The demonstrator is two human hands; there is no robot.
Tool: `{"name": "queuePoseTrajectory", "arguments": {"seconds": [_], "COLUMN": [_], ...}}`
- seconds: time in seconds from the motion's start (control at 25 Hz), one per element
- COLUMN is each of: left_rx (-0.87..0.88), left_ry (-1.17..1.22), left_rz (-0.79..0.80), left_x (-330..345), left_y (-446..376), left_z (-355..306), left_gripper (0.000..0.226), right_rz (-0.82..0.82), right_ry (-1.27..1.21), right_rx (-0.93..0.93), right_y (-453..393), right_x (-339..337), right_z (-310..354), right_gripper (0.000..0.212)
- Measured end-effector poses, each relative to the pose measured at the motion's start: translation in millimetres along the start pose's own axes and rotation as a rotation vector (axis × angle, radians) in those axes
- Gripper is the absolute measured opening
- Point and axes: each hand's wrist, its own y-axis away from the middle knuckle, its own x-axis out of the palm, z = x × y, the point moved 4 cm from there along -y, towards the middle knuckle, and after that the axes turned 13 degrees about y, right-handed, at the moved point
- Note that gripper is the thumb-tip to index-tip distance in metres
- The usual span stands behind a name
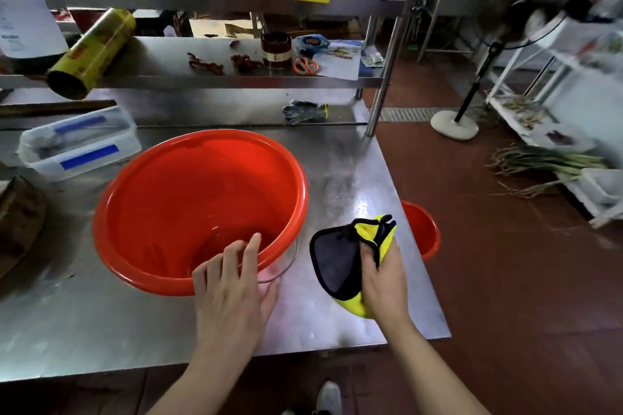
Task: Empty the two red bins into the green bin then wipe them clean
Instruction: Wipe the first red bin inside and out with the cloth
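A large red bin (pixel 188 192) stands on the steel table (pixel 350 178), its inside bare and shiny. My left hand (pixel 232 290) rests on the bin's near rim with the fingers spread and fairly straight. My right hand (pixel 384 280) grips a yellow and black cloth (pixel 337 263) above the table, just right of the bin. A second, smaller red bin (pixel 423 229) sits on the floor beyond the table's right edge, mostly hidden by the table. No green bin is in view.
A clear plastic box (pixel 77 141) with blue clips lies behind the bin on the left. A work glove (pixel 305 111) lies at the table's back. Shelves above hold a yellow roll (pixel 91 54), scissors (pixel 306 66) and trays. A standing fan (pixel 455 125) and green onions (pixel 546 162) are at right.
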Motion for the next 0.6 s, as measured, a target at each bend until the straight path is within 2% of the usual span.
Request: {"name": "queuePoseTrajectory", "arguments": {"seconds": [0.12, 0.2, 0.28, 0.36, 0.44, 0.52, 0.6], "left_rx": [0.162, 0.146, -0.154, -0.535, -0.749, -0.857, -0.884], "left_ry": [0.185, 0.423, 0.732, 1.051, 1.346, 1.537, 1.632], "left_rz": [-0.040, 0.116, 0.413, 0.676, 0.707, 0.678, 0.706], "left_x": [-8.8, -2.9, 23.5, 50.5, 67.4, 74.3, 76.8], "left_y": [-7.0, -9.1, -6.3, -2.0, -6.7, -15.6, -20.1], "left_z": [-24.8, -42.6, -50.2, -59.6, -69.4, -79.4, -88.8], "left_gripper": [0.048, 0.041, 0.048, 0.071, 0.077, 0.055, 0.038], "right_rz": [-0.046, -0.075, -0.103, -0.107, -0.101, -0.092, -0.057], "right_ry": [-0.037, -0.077, -0.136, -0.193, -0.214, -0.195, -0.177], "right_rx": [0.002, 0.021, 0.035, 0.081, 0.103, 0.085, 0.059], "right_y": [6.2, 9.4, 11.6, 13.7, 16.3, 17.1, 14.8], "right_x": [-13.0, -24.8, -37.2, -45.3, -49.4, -52.6, -51.1], "right_z": [6.9, 13.6, 22.9, 30.8, 36.5, 39.8, 40.1], "right_gripper": [0.023, 0.023, 0.021, 0.012, 0.013, 0.023, 0.025]}}
